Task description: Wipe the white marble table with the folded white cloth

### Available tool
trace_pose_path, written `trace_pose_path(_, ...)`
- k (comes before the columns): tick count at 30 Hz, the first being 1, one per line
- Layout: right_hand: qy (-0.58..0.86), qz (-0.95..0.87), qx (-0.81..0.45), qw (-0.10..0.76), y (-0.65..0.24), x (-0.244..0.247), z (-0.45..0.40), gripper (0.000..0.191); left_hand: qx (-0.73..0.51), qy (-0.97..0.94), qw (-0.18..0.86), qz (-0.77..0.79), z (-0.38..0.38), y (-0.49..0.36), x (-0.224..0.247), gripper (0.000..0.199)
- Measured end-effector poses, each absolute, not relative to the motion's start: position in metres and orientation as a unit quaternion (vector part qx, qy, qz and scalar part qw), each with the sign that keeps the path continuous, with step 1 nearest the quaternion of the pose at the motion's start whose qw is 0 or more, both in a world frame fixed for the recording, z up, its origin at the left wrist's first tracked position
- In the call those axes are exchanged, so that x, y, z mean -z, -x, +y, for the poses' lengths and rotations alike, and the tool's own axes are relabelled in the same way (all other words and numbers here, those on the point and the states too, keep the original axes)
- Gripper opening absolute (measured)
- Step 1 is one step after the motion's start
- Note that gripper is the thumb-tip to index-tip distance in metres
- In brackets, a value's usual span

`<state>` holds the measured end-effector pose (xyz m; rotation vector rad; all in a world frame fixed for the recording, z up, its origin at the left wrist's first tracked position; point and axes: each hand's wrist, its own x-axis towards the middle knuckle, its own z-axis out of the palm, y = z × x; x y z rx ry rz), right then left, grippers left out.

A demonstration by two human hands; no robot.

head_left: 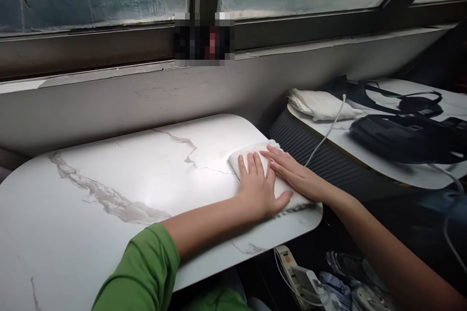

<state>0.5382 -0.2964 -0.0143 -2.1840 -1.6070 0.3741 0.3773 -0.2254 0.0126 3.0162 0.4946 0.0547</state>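
A folded white cloth [241,151] lies flat at the right end of a white marble-patterned table [146,170]. On top of it rests my left hand [258,187], palm down with the fingers spread and the thumb out to the right. Just beyond, my right hand [292,171] also presses flat on the cloth, its fingers stretched out and pointing left. The fingertips of my right hand come close to those of my left. Much of the cloth is hidden under both hands.
Right of the table, a second marble-patterned surface [328,136] bears a crumpled white cloth [317,104], a black bag-like item [404,138] and a white cable [324,138]. Below the table edge sits a power strip [288,260] with chargers. A wall [146,92] and windows run behind.
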Motion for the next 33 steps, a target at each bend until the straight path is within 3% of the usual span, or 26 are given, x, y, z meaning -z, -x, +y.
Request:
trace_pose_path(6,0.776,-0.615,-0.057,0.131,-0.577,0.018,-0.188,0.062,-0.006,-0.975,0.056,0.217,-0.136,-0.426,-0.005,0.064)
trace_pose_path(13,0.783,-0.599,-0.018,0.168,-0.576,0.016,-0.134,0.057,-0.031,-0.969,0.054,0.238,-0.083,-0.435,0.000,0.059)
trace_pose_path(23,0.772,-0.615,-0.012,0.160,-0.551,0.018,-0.163,0.057,-0.053,-0.968,0.043,0.242,-0.112,-0.404,0.001,0.055)
trace_pose_path(28,0.791,-0.601,-0.010,0.117,-0.488,0.015,-0.226,0.062,-0.049,-0.984,0.025,0.169,-0.156,-0.342,-0.003,0.056)
trace_pose_path(33,0.786,-0.602,0.006,0.139,-0.424,0.019,-0.300,0.060,-0.049,-0.992,0.045,0.106,-0.207,-0.279,-0.008,0.059)
